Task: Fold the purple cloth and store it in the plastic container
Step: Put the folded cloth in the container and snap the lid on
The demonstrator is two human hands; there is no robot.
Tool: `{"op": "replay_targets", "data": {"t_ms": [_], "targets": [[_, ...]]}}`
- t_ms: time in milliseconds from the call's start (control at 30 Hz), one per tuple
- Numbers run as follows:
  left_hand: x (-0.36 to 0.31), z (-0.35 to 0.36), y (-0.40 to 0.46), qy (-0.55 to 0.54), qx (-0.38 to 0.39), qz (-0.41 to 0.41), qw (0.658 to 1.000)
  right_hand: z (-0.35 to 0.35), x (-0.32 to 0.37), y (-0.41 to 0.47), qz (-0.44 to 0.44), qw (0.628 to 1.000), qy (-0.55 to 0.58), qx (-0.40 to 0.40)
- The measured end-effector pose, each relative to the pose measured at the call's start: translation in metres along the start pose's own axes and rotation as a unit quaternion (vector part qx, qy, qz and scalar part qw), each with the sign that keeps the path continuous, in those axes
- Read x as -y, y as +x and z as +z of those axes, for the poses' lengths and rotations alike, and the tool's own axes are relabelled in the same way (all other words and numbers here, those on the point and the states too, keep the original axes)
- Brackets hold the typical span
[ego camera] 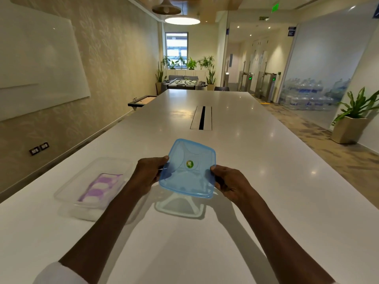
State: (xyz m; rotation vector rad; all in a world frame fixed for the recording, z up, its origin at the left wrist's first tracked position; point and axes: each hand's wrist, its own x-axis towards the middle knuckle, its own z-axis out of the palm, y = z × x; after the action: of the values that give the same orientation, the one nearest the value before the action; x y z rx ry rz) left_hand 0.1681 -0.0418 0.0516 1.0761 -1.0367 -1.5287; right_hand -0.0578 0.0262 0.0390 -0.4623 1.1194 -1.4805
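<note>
A blue see-through plastic lid with a green round sticker is held above the table, tilted towards me. My left hand grips its left edge and my right hand grips its right edge. To the left, a clear plastic container stands open on the table. Inside it lies the folded purple cloth, purple with white round patches. The lid is apart from the container, to its right and higher.
The long white table runs away from me, with a cable slot in its middle. A whiteboard hangs on the left wall. A potted plant stands on the floor at the right.
</note>
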Motion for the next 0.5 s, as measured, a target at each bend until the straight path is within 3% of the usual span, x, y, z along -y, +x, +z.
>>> {"op": "replay_targets", "data": {"t_ms": [233, 433, 500], "targets": [[-0.026, -0.045, -0.004, 0.134, -0.066, 0.062, 0.987, 0.043, -0.03, 0.005, -0.052, 0.986, -0.157, -0.006], [-0.043, -0.1, 0.0, 0.185, -0.121, 0.088, 0.971, 0.096, -0.055, 0.007, -0.102, 0.971, -0.217, -0.003], [-0.046, -0.122, 0.0, 0.242, -0.157, 0.112, 0.951, 0.115, -0.065, 0.007, -0.11, 0.966, -0.232, 0.011]]}}
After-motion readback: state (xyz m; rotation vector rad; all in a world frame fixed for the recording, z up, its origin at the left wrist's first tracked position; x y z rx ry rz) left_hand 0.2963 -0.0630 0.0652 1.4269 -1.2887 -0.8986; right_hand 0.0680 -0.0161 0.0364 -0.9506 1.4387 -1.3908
